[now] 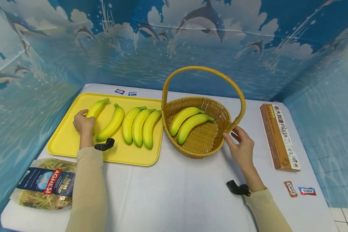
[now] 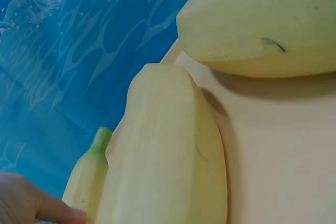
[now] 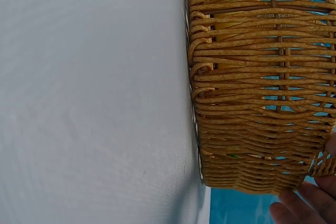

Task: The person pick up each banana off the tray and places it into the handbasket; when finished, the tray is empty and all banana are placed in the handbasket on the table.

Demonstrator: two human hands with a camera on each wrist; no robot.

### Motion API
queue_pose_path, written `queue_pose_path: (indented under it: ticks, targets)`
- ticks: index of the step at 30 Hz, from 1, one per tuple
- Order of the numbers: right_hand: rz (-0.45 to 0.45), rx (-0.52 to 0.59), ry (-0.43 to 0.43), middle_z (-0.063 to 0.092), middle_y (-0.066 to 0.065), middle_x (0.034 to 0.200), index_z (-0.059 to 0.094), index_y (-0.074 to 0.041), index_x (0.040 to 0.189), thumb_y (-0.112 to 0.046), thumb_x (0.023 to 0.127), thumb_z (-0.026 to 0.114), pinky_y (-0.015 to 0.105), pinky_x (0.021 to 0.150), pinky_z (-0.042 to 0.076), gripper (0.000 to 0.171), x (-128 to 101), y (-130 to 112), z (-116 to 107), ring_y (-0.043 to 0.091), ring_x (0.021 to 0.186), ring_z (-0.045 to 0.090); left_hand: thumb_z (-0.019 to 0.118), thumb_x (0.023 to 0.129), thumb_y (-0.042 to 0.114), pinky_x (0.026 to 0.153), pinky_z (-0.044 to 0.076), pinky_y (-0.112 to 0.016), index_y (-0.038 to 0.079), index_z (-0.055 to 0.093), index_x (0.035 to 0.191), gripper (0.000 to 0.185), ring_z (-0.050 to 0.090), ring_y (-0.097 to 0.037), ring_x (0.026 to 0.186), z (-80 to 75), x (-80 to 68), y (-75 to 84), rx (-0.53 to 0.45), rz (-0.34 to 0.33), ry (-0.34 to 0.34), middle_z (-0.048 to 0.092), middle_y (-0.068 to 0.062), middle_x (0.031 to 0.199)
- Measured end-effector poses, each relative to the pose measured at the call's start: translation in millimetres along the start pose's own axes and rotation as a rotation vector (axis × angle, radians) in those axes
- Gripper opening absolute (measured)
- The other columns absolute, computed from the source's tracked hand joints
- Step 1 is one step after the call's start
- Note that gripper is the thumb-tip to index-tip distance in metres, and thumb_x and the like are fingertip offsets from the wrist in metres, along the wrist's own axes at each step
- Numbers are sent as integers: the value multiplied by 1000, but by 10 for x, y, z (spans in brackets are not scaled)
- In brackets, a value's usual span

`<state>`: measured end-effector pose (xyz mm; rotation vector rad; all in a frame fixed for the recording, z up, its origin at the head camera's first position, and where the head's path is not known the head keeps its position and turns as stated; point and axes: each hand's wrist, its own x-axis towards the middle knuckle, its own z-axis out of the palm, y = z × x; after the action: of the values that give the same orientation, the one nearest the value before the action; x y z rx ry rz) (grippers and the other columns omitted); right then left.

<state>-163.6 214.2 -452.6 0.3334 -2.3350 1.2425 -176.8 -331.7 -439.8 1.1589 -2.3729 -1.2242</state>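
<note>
Several yellow bananas lie side by side on a yellow tray (image 1: pixel 63 141). My left hand (image 1: pixel 82 122) grips the lower end of the leftmost banana (image 1: pixel 98 107), which still lies on the tray. The left wrist view shows a fingertip (image 2: pixel 47 208) against that banana (image 2: pixel 86 182), with its neighbour (image 2: pixel 168 156) close beside it. A wicker basket (image 1: pixel 203 151) with a tall handle holds two bananas (image 1: pixel 188 122). Against the basket's right rim, by the handle's base, rests my right hand (image 1: pixel 239 140) with relaxed fingers. Its fingertips (image 3: pixel 304 203) show next to the woven wall (image 3: pixel 252 93).
A long pasta box (image 1: pixel 279 137) lies at the right of the white table. A bag of pasta (image 1: pixel 46 183) sits at the front left corner. Small packets (image 1: pixel 298 189) lie at the front right, two more (image 1: pixel 124 92) behind the tray. Blue dolphin-print walls surround the table.
</note>
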Motion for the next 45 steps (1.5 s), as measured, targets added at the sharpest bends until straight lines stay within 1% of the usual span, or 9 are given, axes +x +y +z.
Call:
queue_pose_path:
  ticks: [8, 12, 15, 18, 23, 26, 31, 39, 45]
  targets:
    - [1, -4, -4, 66, 25, 118, 63, 7, 122, -2, 84, 74, 10, 90, 47, 40, 0, 10, 8, 41, 109, 64, 66, 88, 12, 114, 31, -38, 14, 53, 142, 55, 38, -28, 135, 5, -47, 120, -134, -84, 45, 48, -11, 146]
    - [11, -9, -6, 66, 25, 118, 63, 7, 122, -2, 84, 75, 16, 90, 51, 41, 1, 3, 4, 40, 109, 64, 71, 86, 17, 112, 33, -33, 23, 57, 139, 55, 38, -21, 133, -51, -134, 296, -223, -114, 75, 51, -4, 141]
    - [10, -9, -5, 66, 25, 117, 63, 7, 121, -2, 84, 75, 27, 89, 53, 40, 5, 1, -2, 39, 109, 65, 76, 83, 16, 104, 40, -28, 26, 62, 133, 53, 45, -12, 119, -123, -275, 491, -329, -97, 111, 57, 6, 127]
    - [4, -4, -2, 66, 25, 117, 63, 7, 121, -2, 84, 74, 35, 87, 53, 39, 10, 2, -13, 39, 108, 65, 79, 80, 15, 89, 45, -25, 24, 67, 127, 49, 47, -4, 98, -159, -496, 710, -417, -1, 143, 57, 12, 113]
    - [-1, -3, 1, 67, 24, 116, 63, 7, 121, -2, 84, 74, 36, 87, 53, 39, 15, -6, -23, 38, 108, 65, 81, 78, 15, 74, 46, -21, 16, 72, 118, 42, 50, -4, 84, -104, -969, 994, -486, 278, 158, 63, 8, 105]
    - [-5, -1, -3, 67, 24, 116, 64, 7, 121, -2, 84, 75, 32, 88, 54, 40, 12, -13, -20, 38, 107, 65, 81, 77, 12, 72, 44, -20, 10, 72, 116, 40, 52, -5, 83, -19, -1239, 1054, -514, 425, 123, 64, 5, 103]
    - [-4, 0, -8, 66, 25, 116, 64, 6, 121, -4, 84, 75, 25, 90, 53, 40, 7, -14, -14, 38, 108, 65, 80, 75, 4, 69, 39, -24, 5, 70, 117, 43, 50, -8, 83, 146, -1638, 1109, -540, 593, 23, 63, -4, 105]
    - [-4, -6, -8, 66, 25, 117, 63, 7, 121, -3, 84, 75, 38, 88, 54, 40, 14, -13, -18, 38, 108, 65, 77, 74, 9, 68, 40, -29, 3, 67, 117, 45, 52, -23, 86, 519, -2166, 1241, -470, 802, -164, 61, -16, 108]
    - [-7, 14, -6, 66, 24, 117, 64, 6, 121, -2, 84, 74, 22, 91, 52, 39, 0, 0, -8, 38, 108, 65, 76, 77, 13, 76, 41, -35, 9, 66, 119, 43, 51, -25, 89, 965, -2365, 1331, -281, 810, -322, 56, -11, 102]
